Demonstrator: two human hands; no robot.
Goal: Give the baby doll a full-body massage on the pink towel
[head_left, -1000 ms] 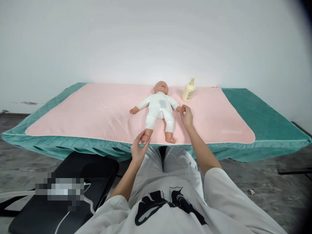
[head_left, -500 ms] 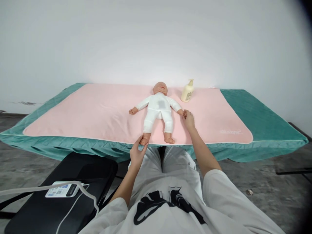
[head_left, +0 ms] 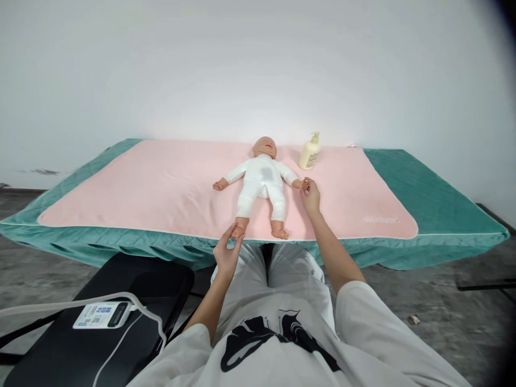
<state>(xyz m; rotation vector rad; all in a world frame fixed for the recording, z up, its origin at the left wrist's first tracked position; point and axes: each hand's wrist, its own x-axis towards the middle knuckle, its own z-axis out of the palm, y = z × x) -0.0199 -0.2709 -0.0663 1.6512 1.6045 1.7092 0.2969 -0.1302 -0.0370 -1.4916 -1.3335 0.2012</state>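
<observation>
A baby doll with a white cloth body lies face up on a pink mat, its head toward the wall and its feet at the mat's near edge. My left hand pinches the doll's foot on the left between thumb and fingers. Higher up on the right, the fingers of my right hand are closed around the doll's hand on that side. Beyond my right hand stands a cream pump bottle with dark print, upright on the mat and touched by neither hand.
The mat lies over a green cloth-covered table set against a white wall. At lower left is a black chair bearing a white power bank with a cable running over it.
My right hand has shifted very slightly up and left with the doll's hand. My left hand stays on the foot, almost unmoved.
</observation>
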